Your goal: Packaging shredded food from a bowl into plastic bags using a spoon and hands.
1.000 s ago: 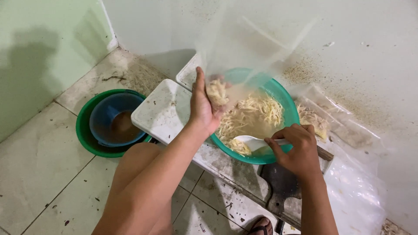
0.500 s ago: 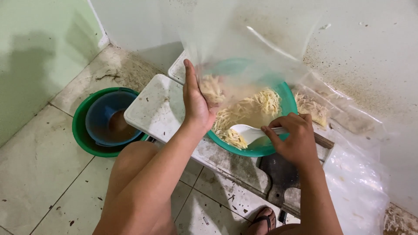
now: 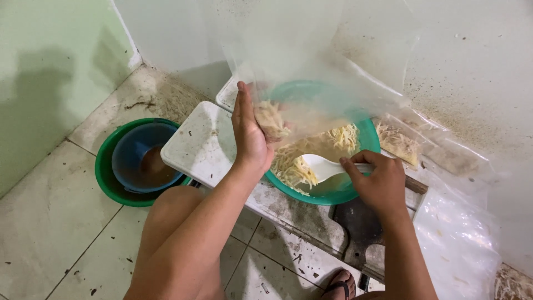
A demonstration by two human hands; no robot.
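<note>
My left hand [image 3: 250, 136] holds up a clear plastic bag [image 3: 311, 83] with pale shredded strands in its bottom, just above a green bowl [image 3: 333, 194]. The bowl holds more of the pale shreds [image 3: 294, 164]. My right hand [image 3: 380, 180] grips a white plastic spoon [image 3: 322, 165], whose scoop rests among the shreds in the bowl. The bowl sits on a dirty white board [image 3: 202, 147] laid on the floor.
A blue bowl [image 3: 141, 155] sits inside a green basin [image 3: 111, 186] at the left. A filled clear bag [image 3: 397, 141] lies beside the bowl, more plastic sheet [image 3: 455, 250] at the right. A dark cleaver blade [image 3: 361, 228] lies below. My knee [image 3: 172, 222] and sandal [image 3: 338, 283] are near.
The bag has been lifted higher and more upright over the bowl. The spoon has moved from the bowl's near rim in among the shreds. The view has shifted slightly.
</note>
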